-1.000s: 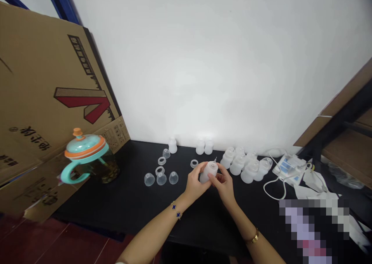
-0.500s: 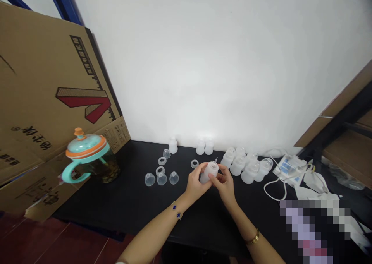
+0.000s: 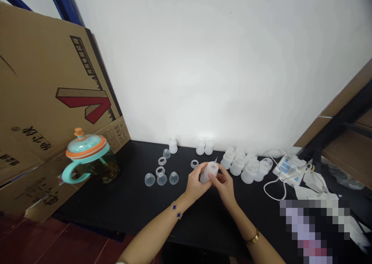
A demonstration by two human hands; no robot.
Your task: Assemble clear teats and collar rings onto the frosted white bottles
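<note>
Both of my hands hold one small translucent white bottle above the black table. My left hand wraps round its lower body. My right hand pinches the upper part near the pointed tip. Just left of my hands lie several clear dome caps and clear rings. To the right stands a cluster of similar white bottles.
A teal and orange lidded jug stands at the table's left end, against a large leaning cardboard box. Three white bottles stand by the white wall. A white device with cables lies at the right.
</note>
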